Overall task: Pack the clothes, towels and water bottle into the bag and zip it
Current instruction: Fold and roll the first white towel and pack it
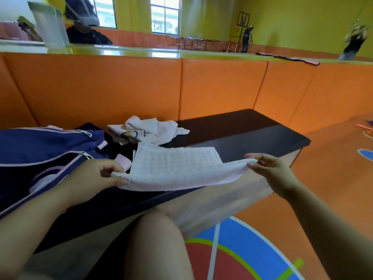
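A pale pink waffle towel [175, 166] is stretched flat just above the dark bench [252, 130]. My left hand [96, 176] pinches its near left corner and my right hand [270, 168] pinches its near right corner. To the left lies the navy bag [36, 148] with pink trim, its zips undone and its mouth gaping. Behind the towel sits a crumpled pile of white and pink cloth [155, 130] with a thin black cord on it. No water bottle shows in this view.
An orange padded wall [181, 87] runs right behind the bench, with a mirror above it. My bare knee [155, 239] is under the bench's front edge. The floor [252, 249] to the right is orange with coloured court markings.
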{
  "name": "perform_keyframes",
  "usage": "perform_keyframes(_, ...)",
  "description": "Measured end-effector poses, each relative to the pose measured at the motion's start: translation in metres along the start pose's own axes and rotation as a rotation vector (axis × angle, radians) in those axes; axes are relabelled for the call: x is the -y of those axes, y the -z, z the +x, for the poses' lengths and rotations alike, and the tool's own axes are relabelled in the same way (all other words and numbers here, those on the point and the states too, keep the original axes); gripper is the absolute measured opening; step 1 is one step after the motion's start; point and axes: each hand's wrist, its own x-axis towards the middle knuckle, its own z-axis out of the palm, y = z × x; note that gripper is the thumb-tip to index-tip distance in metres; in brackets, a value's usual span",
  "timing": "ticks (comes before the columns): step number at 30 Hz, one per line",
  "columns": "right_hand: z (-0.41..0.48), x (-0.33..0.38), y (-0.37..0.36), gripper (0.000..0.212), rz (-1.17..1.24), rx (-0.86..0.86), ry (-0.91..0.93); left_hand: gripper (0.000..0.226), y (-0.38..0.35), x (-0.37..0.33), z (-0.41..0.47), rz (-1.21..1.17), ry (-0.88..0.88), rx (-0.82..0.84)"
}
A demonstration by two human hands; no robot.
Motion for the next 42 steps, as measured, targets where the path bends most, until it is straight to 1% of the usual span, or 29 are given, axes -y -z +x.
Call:
perform_keyframes(3, 0.001, -0.003, -0.002, 0.014, -0.031, -0.018, 0.027, 0.013, -0.004, -0.001, 0.003, -0.059, 0.008, -0.031)
perform_keyframes(7, 0.024, -0.006, -0.010, 0.012, -0.067, -0.091, 0.002, 0.004, -0.014, -0.003, 0.027, -0.123, 0.037, -0.126)
perform_keyframes(10, 0.056, -0.012, -0.019, 0.011, -0.115, -0.150, -0.027, 0.004, -0.019, 0.000, 0.059, -0.038, 0.062, -0.205)
perform_keyframes(15, 0.123, -0.023, -0.041, 0.010, -0.231, -0.229, -0.101, 0.009, -0.025, 0.023, 0.120, 0.063, 0.138, -0.242)
perform_keyframes(20, 0.184, -0.035, -0.059, 0.012, -0.410, -0.181, -0.104, 0.015, -0.031, 0.052, 0.170, 0.234, 0.179, -0.222)
perform_keyframes(23, 0.209, -0.045, -0.070, 0.013, -0.500, -0.154, -0.154, 0.017, -0.037, 0.065, 0.189, 0.252, 0.214, -0.206)
perform_keyframes(25, 0.219, -0.053, -0.076, 0.014, -0.576, -0.151, -0.201, 0.017, -0.044, 0.072, 0.197, 0.324, 0.191, -0.211)
perform_keyframes(26, 0.221, -0.056, -0.080, 0.017, -0.623, -0.150, -0.218, 0.021, -0.048, 0.077, 0.200, 0.389, 0.166, -0.226)
perform_keyframes(28, 0.214, -0.059, -0.090, 0.032, -0.724, -0.136, -0.189, 0.030, -0.058, 0.082, 0.200, 0.496, 0.106, -0.247)
perform_keyframes(29, 0.206, -0.057, -0.097, 0.036, -0.750, -0.121, -0.126, 0.031, -0.063, 0.083, 0.199, 0.511, 0.053, -0.243)
perform_keyframes(31, 0.181, -0.046, -0.112, 0.034, -0.735, -0.045, 0.023, 0.029, -0.071, 0.083, 0.196, 0.507, -0.067, -0.185)
perform_keyframes(33, 0.151, -0.035, -0.126, 0.030, -0.736, 0.118, 0.117, 0.032, -0.080, 0.087, 0.195, 0.491, -0.136, -0.072)
perform_keyframes(35, 0.124, -0.029, -0.137, 0.033, -0.803, 0.290, 0.181, 0.039, -0.087, 0.089, 0.193, 0.478, -0.146, 0.062)
perform_keyframes(37, 0.107, -0.028, -0.143, 0.052, -0.926, 0.421, 0.254, 0.042, -0.091, 0.089, 0.191, 0.453, -0.093, 0.158)
perform_keyframes(38, 0.103, -0.031, -0.144, 0.057, -0.979, 0.463, 0.260, 0.042, -0.093, 0.089, 0.191, 0.462, -0.066, 0.188)
perform_keyframes(39, 0.103, -0.033, -0.143, 0.055, -1.012, 0.477, 0.247, 0.042, -0.093, 0.089, 0.191, 0.483, -0.049, 0.203)
perform_keyframes(41, 0.109, -0.038, -0.137, 0.045, -1.050, 0.495, 0.180, 0.044, -0.094, 0.084, 0.189, 0.560, -0.035, 0.229)
perform_keyframes(42, 0.115, -0.041, -0.133, 0.044, -1.073, 0.520, 0.141, 0.045, -0.094, 0.080, 0.187, 0.604, -0.037, 0.252)
